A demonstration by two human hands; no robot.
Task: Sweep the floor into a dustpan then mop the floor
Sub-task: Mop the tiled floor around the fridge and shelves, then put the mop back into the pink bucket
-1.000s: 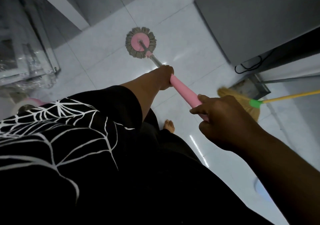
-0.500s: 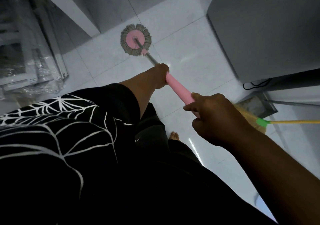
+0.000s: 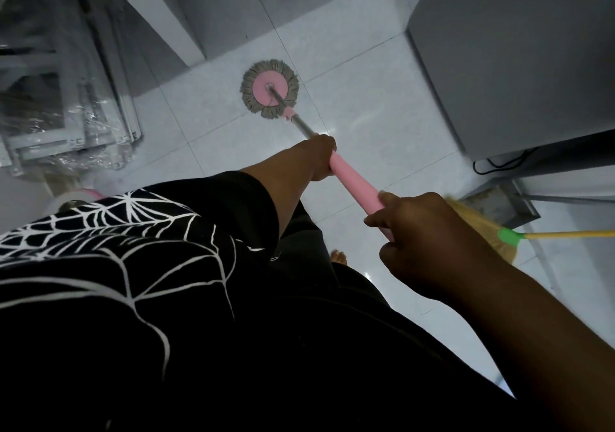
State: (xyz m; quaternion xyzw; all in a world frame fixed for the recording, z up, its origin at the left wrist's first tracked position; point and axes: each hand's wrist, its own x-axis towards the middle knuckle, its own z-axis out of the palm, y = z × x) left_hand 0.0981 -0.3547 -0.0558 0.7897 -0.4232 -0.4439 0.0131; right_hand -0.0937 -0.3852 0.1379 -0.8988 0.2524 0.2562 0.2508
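Both your hands hold the mop handle (image 3: 354,178), mop head (image 3: 269,93) flat on the tiled floor (image 3: 366,115)
Your left hand (image 3: 317,157) has its grip curled round the low end of the pink handle, your right hand (image 3: 429,241) round the top; the mop looks stiff and light, its fringe soft and probably wet, so steer from the handle, not the slick metal pole (image 3: 301,125). The dustpan (image 3: 499,205) beside the broom (image 3: 482,228) looks grimy; its contents I cannot make out

One mop (image 3: 354,182), one broom (image 3: 509,235), one dustpan (image 3: 499,206), two hands (image 3: 317,156) (image 3: 432,245), one bare foot (image 3: 338,258).
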